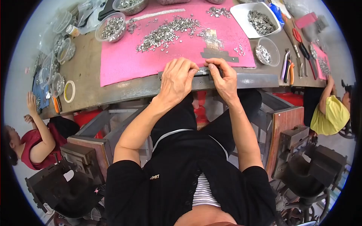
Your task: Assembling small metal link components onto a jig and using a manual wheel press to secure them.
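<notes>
At the near edge of the pink mat [120,62], both hands work over a narrow metal fixture [202,71] with a shiny strip along it. My left hand [177,80] is curled, its thumb and fingertips closed at the fixture's left part. Across from it, my right hand [226,81] has its thumb and index finger brought together at the right part. Whatever small thing the fingertips grip is too small or hidden to name. Just beyond lie a dark metal bar [220,55] and a bundle of thin metal pieces [213,39].
Loose silvery metal parts [166,34] lie heaped on the mat. Around it stand a round tub [111,28], a white tray [238,15] and a clear bowl [274,52]. Pliers [285,64] lie at right, a tape roll [69,91] at left. A person sits on either side.
</notes>
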Available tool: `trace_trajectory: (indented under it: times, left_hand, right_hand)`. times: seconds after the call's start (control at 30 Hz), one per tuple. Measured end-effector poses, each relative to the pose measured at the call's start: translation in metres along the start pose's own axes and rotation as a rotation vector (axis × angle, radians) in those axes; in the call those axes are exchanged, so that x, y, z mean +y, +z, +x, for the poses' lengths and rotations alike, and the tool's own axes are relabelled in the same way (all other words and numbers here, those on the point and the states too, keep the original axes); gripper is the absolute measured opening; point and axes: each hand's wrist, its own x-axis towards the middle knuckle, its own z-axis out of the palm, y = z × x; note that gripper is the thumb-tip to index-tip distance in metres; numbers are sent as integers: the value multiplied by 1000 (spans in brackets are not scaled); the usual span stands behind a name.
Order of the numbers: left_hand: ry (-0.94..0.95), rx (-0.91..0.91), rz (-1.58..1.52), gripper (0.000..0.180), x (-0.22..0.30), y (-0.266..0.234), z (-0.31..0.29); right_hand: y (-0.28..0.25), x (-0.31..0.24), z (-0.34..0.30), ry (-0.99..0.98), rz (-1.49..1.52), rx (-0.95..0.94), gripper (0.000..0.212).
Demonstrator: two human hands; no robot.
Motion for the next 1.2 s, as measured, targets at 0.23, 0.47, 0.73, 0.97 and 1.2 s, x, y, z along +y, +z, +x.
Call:
trace_trajectory:
  times: [0.23,0.47,0.73,0.97,1.2]
  left_hand:
    - [237,99,104,13,-1,4,2]
    - [90,108,89,15,5,5,-5]
    - [29,85,76,18,7,3,-6]
    - [102,122,123,35,4,6,-18]
    - [114,175,125,35,0,11,-15]
  right_hand:
    - [-1,-5,2,-11,-58,19,13]
    - [-11,-13,19,-125,-163,-33,12]
    - [-41,16,126,-221,-476,48,13]
    - [-30,53,186,-280,-682,-43,17]
    - [-21,73,212,-304,-913,-35,17]
